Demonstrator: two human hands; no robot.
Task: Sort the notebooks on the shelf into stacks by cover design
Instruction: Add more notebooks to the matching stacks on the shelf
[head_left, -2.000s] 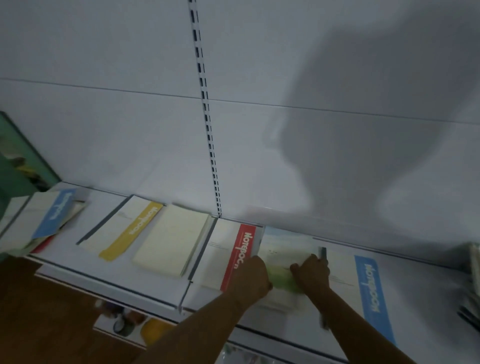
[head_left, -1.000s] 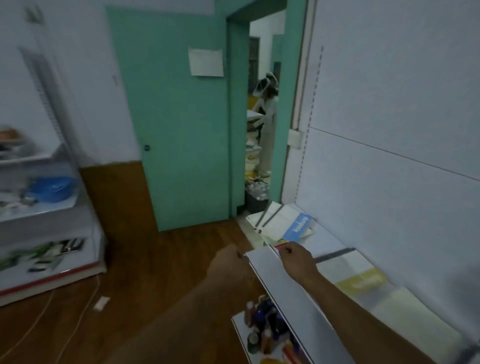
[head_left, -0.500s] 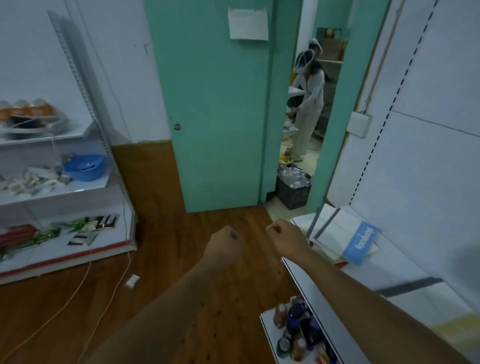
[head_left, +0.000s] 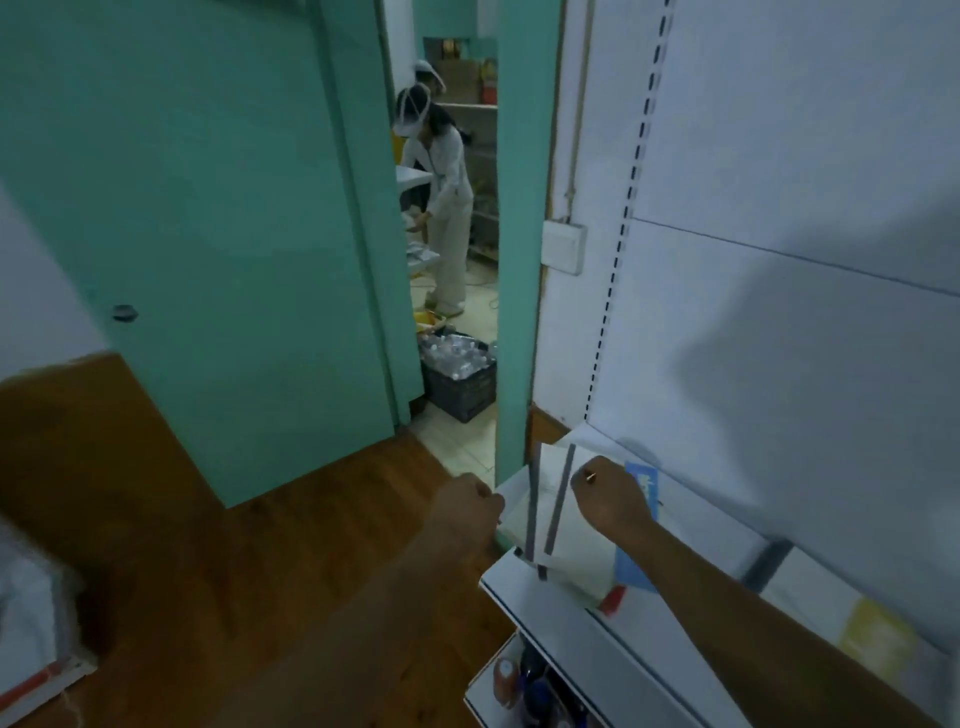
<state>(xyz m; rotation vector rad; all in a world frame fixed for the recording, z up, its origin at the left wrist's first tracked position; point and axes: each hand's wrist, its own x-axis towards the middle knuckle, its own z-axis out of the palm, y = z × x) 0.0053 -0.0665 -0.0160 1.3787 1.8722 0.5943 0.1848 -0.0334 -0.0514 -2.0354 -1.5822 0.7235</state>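
Nearest to me, my left hand (head_left: 464, 512) hangs over the floor just off the shelf (head_left: 561, 613) end, its grip clenched on nothing. My right hand (head_left: 613, 499) is above the mixed pile of notebooks (head_left: 566, 540) at the shelf's left end; its grip is curled, and I cannot tell whether it touches a cover. A blue-banded notebook (head_left: 641, 519) tops the pile; a yellow-banded one (head_left: 872, 636) lies further right.

Step in hand: approach to the unsorted pile. Next move, by my judgement: release both grips and lift the top cover.

Compared with half a second ago, the pile sits under my right hand rather than ahead of it. Farthest off, a person (head_left: 441, 171) stands beyond the doorway.
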